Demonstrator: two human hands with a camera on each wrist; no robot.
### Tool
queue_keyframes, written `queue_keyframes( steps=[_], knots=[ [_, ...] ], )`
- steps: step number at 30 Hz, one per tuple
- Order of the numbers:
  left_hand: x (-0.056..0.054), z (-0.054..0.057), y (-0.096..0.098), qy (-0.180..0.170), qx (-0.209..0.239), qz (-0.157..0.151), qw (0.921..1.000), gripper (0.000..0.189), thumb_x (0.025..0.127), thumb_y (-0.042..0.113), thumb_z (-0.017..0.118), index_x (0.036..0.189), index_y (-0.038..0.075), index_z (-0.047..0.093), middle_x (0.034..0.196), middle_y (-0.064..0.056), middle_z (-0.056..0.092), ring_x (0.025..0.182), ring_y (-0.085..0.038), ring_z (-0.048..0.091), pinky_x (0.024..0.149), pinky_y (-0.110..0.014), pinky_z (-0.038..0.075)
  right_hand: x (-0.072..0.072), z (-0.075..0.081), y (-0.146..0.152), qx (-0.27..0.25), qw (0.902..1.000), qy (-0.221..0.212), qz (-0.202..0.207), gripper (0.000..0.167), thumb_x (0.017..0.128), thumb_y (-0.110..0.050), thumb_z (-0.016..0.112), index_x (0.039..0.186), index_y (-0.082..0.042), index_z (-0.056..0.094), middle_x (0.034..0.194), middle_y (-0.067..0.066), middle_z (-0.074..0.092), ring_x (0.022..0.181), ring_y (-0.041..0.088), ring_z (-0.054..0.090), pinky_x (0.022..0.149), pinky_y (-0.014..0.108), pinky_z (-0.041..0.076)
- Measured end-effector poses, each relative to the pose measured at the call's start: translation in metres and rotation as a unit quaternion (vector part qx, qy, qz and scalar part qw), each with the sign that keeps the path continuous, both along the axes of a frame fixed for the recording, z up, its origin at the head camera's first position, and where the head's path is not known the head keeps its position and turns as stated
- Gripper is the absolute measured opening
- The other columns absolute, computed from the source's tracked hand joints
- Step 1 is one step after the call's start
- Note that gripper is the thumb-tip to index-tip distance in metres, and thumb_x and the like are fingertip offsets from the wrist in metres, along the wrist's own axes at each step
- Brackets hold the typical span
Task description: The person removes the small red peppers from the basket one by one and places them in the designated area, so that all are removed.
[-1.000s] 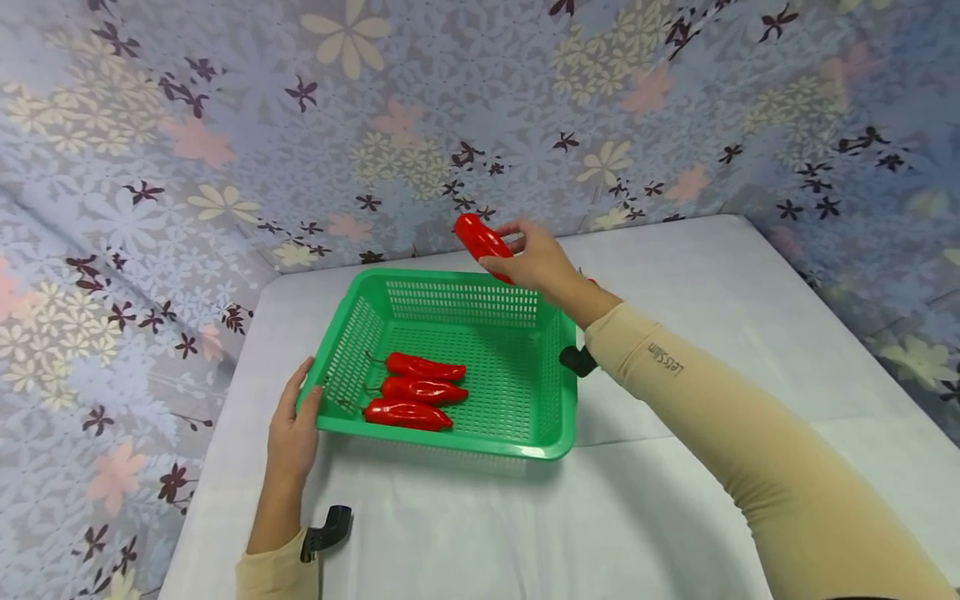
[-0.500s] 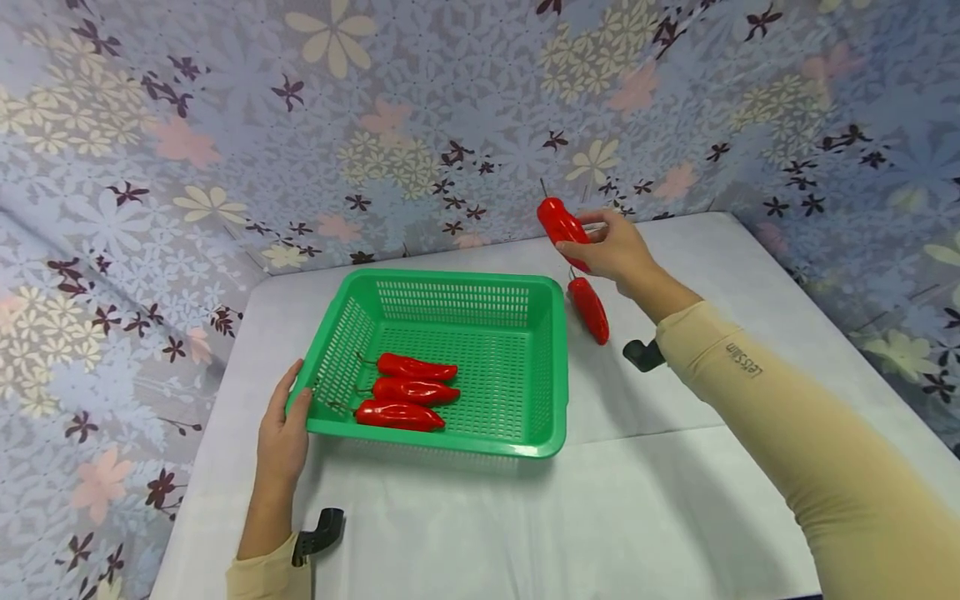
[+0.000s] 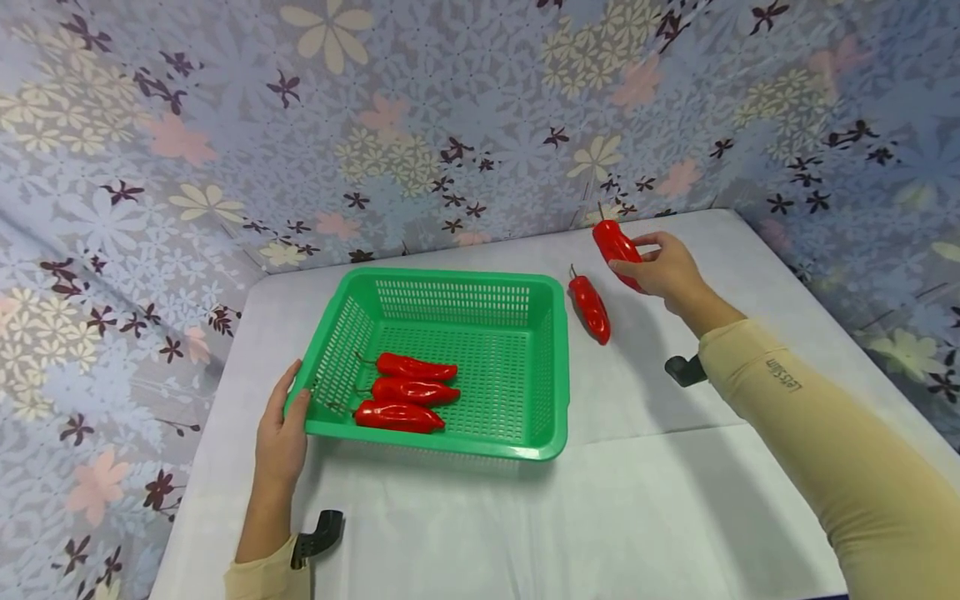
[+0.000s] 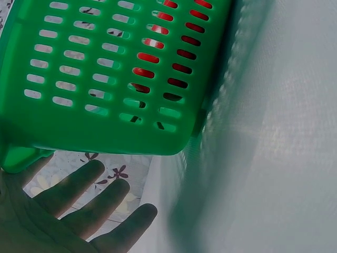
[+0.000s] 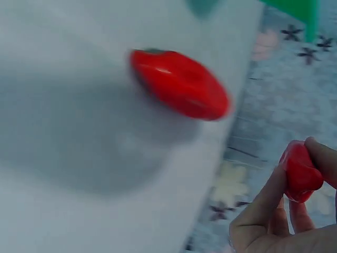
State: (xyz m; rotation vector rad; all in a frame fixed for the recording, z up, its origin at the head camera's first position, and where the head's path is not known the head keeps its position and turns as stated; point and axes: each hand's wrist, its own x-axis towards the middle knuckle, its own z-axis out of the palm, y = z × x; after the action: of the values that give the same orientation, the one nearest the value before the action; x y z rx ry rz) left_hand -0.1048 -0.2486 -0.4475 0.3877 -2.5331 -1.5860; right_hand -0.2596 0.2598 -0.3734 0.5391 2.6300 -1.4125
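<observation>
In the head view my right hand (image 3: 667, 271) pinches a red chili pepper (image 3: 615, 242) above the table, its stem pointing up and away. The right wrist view shows that pepper (image 5: 300, 171) between thumb and fingers. Another red chili pepper (image 3: 590, 308) lies on the table, right of the green plastic basket (image 3: 558, 358). Inside the basket, three more peppers (image 3: 412, 390) lie side by side at the left. My left hand (image 3: 281, 437) holds the basket's left rim, thumb over it and fingers along the outside; in the left wrist view several fingers (image 4: 95, 205) extend below the rim.
A white cloth (image 3: 637, 500) covers the table. Flowered fabric (image 3: 480, 125) hangs behind and at both sides, close to the table's far edge (image 3: 660, 218). A black wrist camera mount (image 3: 682, 371) sticks out from the right wrist, another mount (image 3: 326, 529) from the left.
My right hand has carried its pepper rightward from over the basket's far right corner, exposing the pepper lying on the table. My left hand has stayed at the basket's left rim.
</observation>
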Motion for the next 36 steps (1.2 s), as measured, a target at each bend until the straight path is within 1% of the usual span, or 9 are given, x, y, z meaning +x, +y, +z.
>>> queue_keyframes(
  steps=[7, 9, 12, 18, 21, 24, 26, 30, 36],
  knots=[
    [0.0, 0.0, 0.001, -0.006, -0.003, 0.006, 1.0, 0.052, 0.107, 0.043, 0.038, 0.158, 0.034, 0.035, 0.163, -0.001, 0.028, 0.147, -0.032, 0.025, 0.112, -0.065, 0.022, 0.0, -0.06, 0.005, 0.04, 0.9981, -0.046, 0.004, 0.076, 0.095, -0.024, 0.072, 0.152, 0.002, 0.029, 0.143, 0.03, 0.039, 0.128, 0.046, 0.04, 0.098, 0.053, 0.048],
    [0.001, -0.002, 0.001, -0.005, -0.006, 0.005, 1.0, 0.051, 0.107, 0.043, 0.038, 0.158, 0.034, 0.035, 0.163, -0.002, 0.028, 0.146, -0.033, 0.025, 0.111, -0.066, 0.022, 0.001, -0.072, 0.007, 0.051, 0.9969, -0.059, 0.005, 0.075, 0.094, -0.023, 0.072, 0.151, 0.003, 0.03, 0.142, 0.03, 0.039, 0.128, 0.046, 0.04, 0.098, 0.053, 0.048],
    [0.001, -0.002, 0.001, 0.003, -0.002, 0.001, 1.0, 0.051, 0.108, 0.042, 0.038, 0.158, 0.034, 0.036, 0.163, -0.002, 0.029, 0.145, -0.034, 0.027, 0.111, -0.065, 0.023, 0.001, -0.08, 0.007, 0.063, 0.9957, -0.067, 0.006, 0.074, 0.094, -0.022, 0.073, 0.15, 0.004, 0.031, 0.14, 0.03, 0.041, 0.126, 0.046, 0.041, 0.098, 0.053, 0.048],
    [0.001, -0.001, 0.001, 0.012, 0.005, -0.001, 0.9999, 0.05, 0.108, 0.038, 0.039, 0.158, 0.033, 0.036, 0.162, -0.002, 0.029, 0.143, -0.033, 0.029, 0.111, -0.063, 0.024, 0.001, -0.079, 0.005, 0.074, 0.9951, -0.065, 0.014, 0.077, 0.094, -0.028, 0.072, 0.151, 0.004, 0.029, 0.14, 0.03, 0.041, 0.126, 0.046, 0.042, 0.097, 0.053, 0.048],
    [0.0, -0.001, 0.001, 0.013, 0.001, 0.0, 0.9999, 0.05, 0.108, 0.039, 0.039, 0.158, 0.033, 0.036, 0.162, -0.002, 0.03, 0.144, -0.032, 0.028, 0.112, -0.063, 0.023, 0.002, -0.073, 0.006, 0.091, 0.9949, -0.043, 0.007, 0.094, 0.092, -0.048, 0.07, 0.158, -0.003, 0.021, 0.149, 0.031, 0.033, 0.131, 0.049, 0.036, 0.098, 0.059, 0.045],
    [0.0, -0.001, 0.0, 0.018, -0.004, 0.0, 0.9998, 0.05, 0.108, 0.04, 0.039, 0.158, 0.032, 0.036, 0.162, -0.002, 0.03, 0.145, -0.032, 0.027, 0.112, -0.064, 0.022, 0.004, -0.061, 0.009, 0.11, 0.9938, 0.003, -0.012, 0.116, 0.082, -0.069, 0.068, 0.163, -0.012, 0.008, 0.159, 0.03, 0.017, 0.139, 0.053, 0.023, 0.099, 0.07, 0.037],
    [0.0, -0.001, -0.001, 0.02, -0.005, 0.001, 0.9998, 0.05, 0.108, 0.04, 0.038, 0.158, 0.033, 0.036, 0.162, -0.002, 0.029, 0.146, -0.032, 0.026, 0.112, -0.064, 0.022, 0.003, -0.054, 0.012, 0.122, 0.9917, 0.031, -0.026, 0.124, 0.076, -0.076, 0.067, 0.164, -0.018, 0.002, 0.162, 0.029, 0.009, 0.142, 0.055, 0.014, 0.098, 0.075, 0.032],
    [0.0, -0.002, -0.002, 0.019, -0.003, 0.002, 0.9998, 0.05, 0.108, 0.04, 0.039, 0.158, 0.032, 0.036, 0.163, -0.002, 0.029, 0.146, -0.032, 0.026, 0.112, -0.064, 0.022, 0.002, -0.045, 0.016, 0.114, 0.9919, 0.046, -0.031, 0.125, 0.075, -0.076, 0.068, 0.163, -0.018, -0.001, 0.163, 0.028, 0.004, 0.144, 0.055, 0.008, 0.099, 0.076, 0.028],
    [0.0, -0.004, -0.002, 0.017, 0.0, -0.002, 0.9999, 0.05, 0.108, 0.041, 0.038, 0.157, 0.035, 0.036, 0.163, 0.0, 0.029, 0.146, -0.031, 0.025, 0.112, -0.064, 0.021, 0.003, -0.042, 0.02, 0.11, 0.9923, 0.049, -0.027, 0.126, 0.075, -0.076, 0.068, 0.164, -0.018, 0.0, 0.164, 0.027, 0.004, 0.145, 0.054, 0.008, 0.1, 0.076, 0.025]
  ],
)
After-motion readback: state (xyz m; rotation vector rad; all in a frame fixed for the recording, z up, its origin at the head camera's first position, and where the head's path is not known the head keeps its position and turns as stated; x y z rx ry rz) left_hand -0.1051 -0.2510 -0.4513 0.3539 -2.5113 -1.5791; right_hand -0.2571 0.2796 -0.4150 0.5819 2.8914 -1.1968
